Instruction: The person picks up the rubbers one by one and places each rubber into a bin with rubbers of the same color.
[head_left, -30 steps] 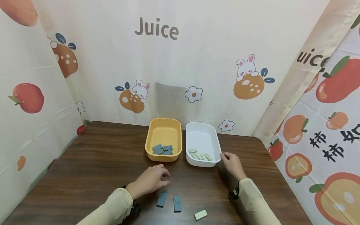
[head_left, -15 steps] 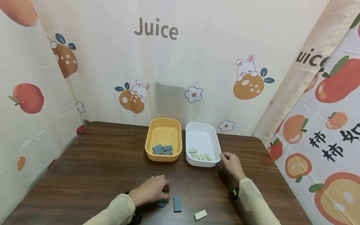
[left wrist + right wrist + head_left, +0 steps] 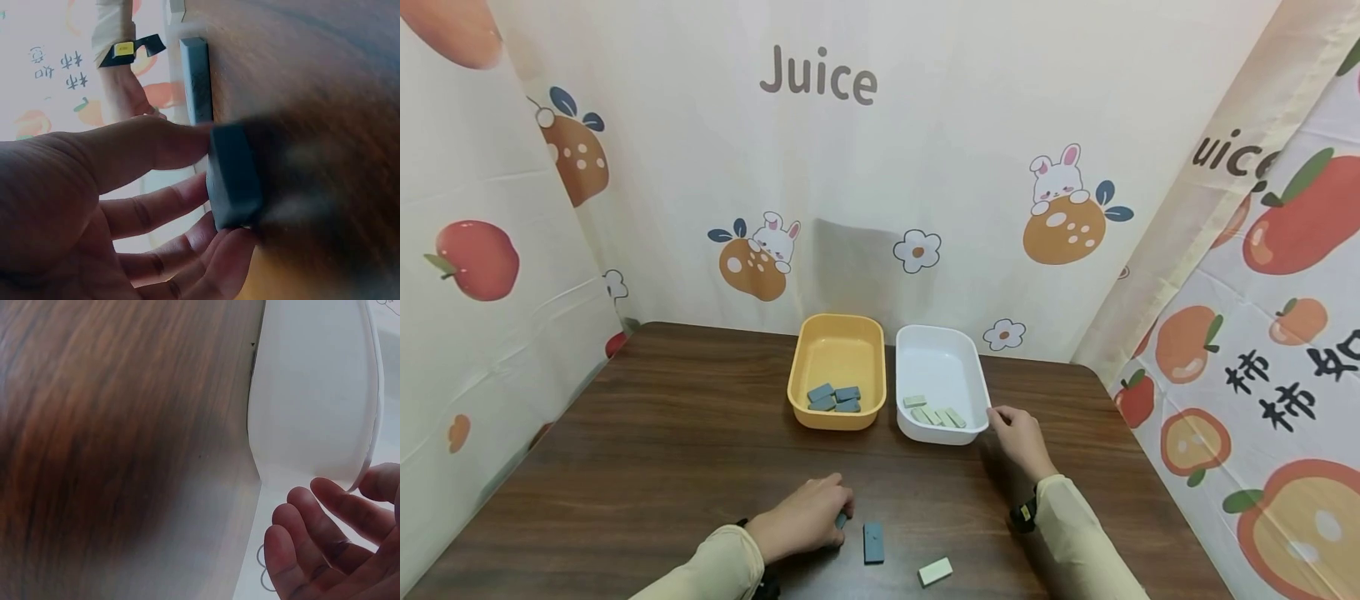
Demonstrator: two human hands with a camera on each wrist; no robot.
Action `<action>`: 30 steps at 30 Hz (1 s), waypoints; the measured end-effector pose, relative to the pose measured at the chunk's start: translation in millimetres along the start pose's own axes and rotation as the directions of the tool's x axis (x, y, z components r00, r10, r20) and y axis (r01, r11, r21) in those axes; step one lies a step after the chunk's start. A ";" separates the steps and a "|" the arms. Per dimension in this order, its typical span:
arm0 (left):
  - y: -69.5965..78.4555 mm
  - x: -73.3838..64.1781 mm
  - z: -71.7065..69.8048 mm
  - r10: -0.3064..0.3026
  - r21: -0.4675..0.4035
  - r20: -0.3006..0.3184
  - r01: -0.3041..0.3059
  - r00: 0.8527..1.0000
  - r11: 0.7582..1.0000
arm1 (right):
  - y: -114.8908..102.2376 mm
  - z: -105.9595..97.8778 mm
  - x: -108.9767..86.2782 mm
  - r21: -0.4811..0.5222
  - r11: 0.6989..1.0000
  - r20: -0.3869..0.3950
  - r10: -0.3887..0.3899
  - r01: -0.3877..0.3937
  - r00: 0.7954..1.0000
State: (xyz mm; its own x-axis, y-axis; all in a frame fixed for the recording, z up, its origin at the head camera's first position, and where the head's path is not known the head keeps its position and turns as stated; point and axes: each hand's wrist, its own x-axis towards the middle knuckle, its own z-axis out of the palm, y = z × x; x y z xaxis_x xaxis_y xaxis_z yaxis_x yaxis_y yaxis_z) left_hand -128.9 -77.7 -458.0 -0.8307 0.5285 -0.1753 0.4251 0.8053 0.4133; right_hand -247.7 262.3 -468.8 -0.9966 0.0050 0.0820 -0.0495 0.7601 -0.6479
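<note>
My left hand (image 3: pixel 803 518) pinches a dark blue-grey rectangular block (image 3: pixel 234 176) between thumb and fingers, low over the table. In the head view only a small end of that block shows past the fingers. Just right of it lies a second blue-grey block (image 3: pixel 873 543), flat on the wood. A pale green block (image 3: pixel 935 572) rests farther right, near the front. At the near right corner of the white bin (image 3: pixel 312 406), my right hand (image 3: pixel 1021 440) pinches the rim with thumb and index finger, the other fingers loosely bent below.
Left of the white bin stands a yellow bin (image 3: pixel 837 422) holding several blue-grey blocks (image 3: pixel 822 392). Several pale green blocks (image 3: pixel 936 416) lie in the white bin's near end. Behind the brown table (image 3: pixel 685 408) hangs a printed curtain (image 3: pixel 880 158).
My left hand has come down and toward me onto the left blue-grey block and taken hold of it. The right hand stays at the white bin's rim.
</note>
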 end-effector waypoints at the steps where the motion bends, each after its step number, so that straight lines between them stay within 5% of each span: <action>1: 0.1 0.0 0.2 0.005 -0.001 0.002 -0.005 1.000 1.000 | 0.1 0.1 -0.1 -0.001 1.000 -0.002 0.000 0.000 1.000; 30: -8.2 2.2 -4.6 0.056 -0.060 -0.194 -0.069 0.979 0.996 | 1.2 2.0 -0.1 0.005 1.000 -0.006 0.011 -0.011 1.000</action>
State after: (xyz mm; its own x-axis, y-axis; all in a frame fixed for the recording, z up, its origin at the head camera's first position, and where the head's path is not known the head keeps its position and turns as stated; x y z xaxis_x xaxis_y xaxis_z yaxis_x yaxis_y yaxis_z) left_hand -135.8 -84.4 -457.7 -0.8594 0.5106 0.0249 0.4590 0.7491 0.4776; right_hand -247.8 261.9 -471.1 -0.9967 0.0173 0.0796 -0.0390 0.7566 -0.6527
